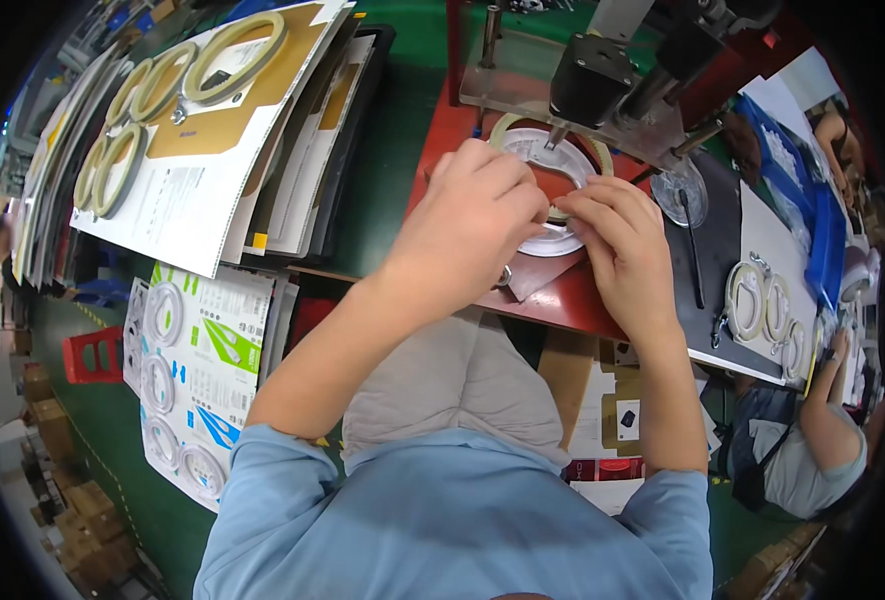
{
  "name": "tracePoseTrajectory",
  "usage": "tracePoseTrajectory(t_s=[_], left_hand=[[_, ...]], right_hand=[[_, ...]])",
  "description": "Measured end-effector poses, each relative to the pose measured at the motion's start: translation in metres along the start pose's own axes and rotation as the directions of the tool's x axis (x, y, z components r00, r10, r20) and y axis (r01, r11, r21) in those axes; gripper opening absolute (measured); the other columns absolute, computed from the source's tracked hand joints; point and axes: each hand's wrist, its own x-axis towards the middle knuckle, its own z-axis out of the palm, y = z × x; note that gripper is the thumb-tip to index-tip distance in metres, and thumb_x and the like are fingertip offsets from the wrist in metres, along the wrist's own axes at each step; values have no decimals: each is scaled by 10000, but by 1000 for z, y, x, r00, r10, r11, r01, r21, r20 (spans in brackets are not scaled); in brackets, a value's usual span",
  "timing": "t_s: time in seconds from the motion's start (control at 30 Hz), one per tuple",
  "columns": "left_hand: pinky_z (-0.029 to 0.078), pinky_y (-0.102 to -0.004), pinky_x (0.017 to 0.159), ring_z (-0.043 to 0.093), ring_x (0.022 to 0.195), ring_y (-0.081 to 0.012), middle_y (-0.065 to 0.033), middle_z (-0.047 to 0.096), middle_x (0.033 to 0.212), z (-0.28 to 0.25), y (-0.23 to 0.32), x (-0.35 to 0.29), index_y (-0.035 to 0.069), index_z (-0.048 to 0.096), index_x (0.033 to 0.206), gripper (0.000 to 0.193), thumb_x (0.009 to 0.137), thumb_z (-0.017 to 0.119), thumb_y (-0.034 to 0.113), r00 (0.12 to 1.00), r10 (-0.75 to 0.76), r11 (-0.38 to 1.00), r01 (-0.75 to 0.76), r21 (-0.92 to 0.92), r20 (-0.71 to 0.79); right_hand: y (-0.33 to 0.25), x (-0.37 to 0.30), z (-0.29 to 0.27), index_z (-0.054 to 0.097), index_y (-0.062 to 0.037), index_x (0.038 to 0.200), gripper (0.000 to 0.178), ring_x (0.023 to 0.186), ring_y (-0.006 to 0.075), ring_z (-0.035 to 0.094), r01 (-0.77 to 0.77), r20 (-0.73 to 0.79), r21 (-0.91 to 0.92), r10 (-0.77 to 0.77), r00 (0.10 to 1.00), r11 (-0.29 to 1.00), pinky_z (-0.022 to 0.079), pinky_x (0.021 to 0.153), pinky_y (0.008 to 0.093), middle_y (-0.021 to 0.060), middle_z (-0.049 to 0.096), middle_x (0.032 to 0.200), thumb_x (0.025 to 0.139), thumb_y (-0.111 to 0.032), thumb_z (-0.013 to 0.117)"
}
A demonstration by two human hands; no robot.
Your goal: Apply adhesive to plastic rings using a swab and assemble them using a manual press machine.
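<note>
One left hand (472, 215): fingers curled inward, thumb side turned toward the other hand, tips gathered near the middle of the white piece; whether it pinches anything small I cannot tell.
One right hand (619, 228): half folded, thumb and forefinger brought close together beside the left fingertips; whatever may be between them is hidden.
One white ring-shaped piece (552, 242): on the red plate (559, 300), under both hands, which cover part of it.
One beige ring in work (603, 153): showing along the far edge of the white piece.
One press: black block (590, 80) and clear plate (522, 92) above the far side of the white piece.
Five beige rings on the left stack (187, 150): three in the upper row, two in the lower, with one metal clasp (178, 114) among them.
Four white rings (164, 312): on the printed sheet (237, 300) below that stack.
Three beige rings to the right (746, 302): close together on the board, metal clasps beside them.
One round clear dish (678, 190): on the right, one dark slim tool (694, 255) reaching from it.
One red stool (92, 355): on the green floor, far left.
</note>
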Motion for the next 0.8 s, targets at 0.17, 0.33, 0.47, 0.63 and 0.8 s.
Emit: tracePoseTrajectory(t_s=[0.17, 0.33, 0.47, 0.63, 0.8], left_hand=[[509, -397, 876, 595, 979, -307, -69, 704, 934, -30, -4, 1, 42, 693, 960, 147, 852, 793, 26, 986, -54, 984, 80, -159, 161], [512, -398, 840, 608, 938, -311, -84, 701, 933, -39, -9, -1, 28, 683, 957, 135, 860, 775, 11, 965, -52, 977, 103, -185, 258], [516, -400, 819, 617, 903, -315, -92, 697, 926, -35, -14, -4, 25, 681, 960, 135, 859, 769, 4, 969, -57, 976, 105, -191, 241], [527, -410, 795, 630, 872, -320, -112, 704, 895, -37, -25, -1, 12, 694, 940, 103, 865, 764, 18, 953, -31, 976, 94, -196, 302], [534, -417, 805, 647, 895, -326, -118, 710, 891, -40, -31, 7, 8, 711, 929, 88, 864, 767, 29, 928, -40, 973, 120, -195, 371]], right_hand=[[-4, 0, 0, 796, -103, 1087, 250, 1089, 278, 662, -28, 17, 69, 27, 999, 997, 499, 932, 414, 41, 712, 1058, 851, -28, 763], [-18, -2, 8, 804, -117, 1092, 272, 1051, 264, 667, -49, -33, 19, 49, 998, 999, 504, 894, 397, 27, 711, 1022, 834, -37, 778], [-22, -2, 13, 809, -115, 1085, 282, 1025, 260, 669, -74, -68, 16, 75, 995, 997, 524, 871, 387, 28, 712, 1000, 816, -33, 788], [-23, 0, 13, 811, -100, 1081, 284, 1006, 269, 671, -77, -76, 21, 78, 994, 997, 548, 868, 405, 37, 716, 993, 809, -21, 794], [-26, 3, 13, 815, -80, 1071, 260, 998, 276, 671, -92, -66, 40, 94, 993, 995, 556, 856, 402, 51, 717, 989, 819, -17, 803]])
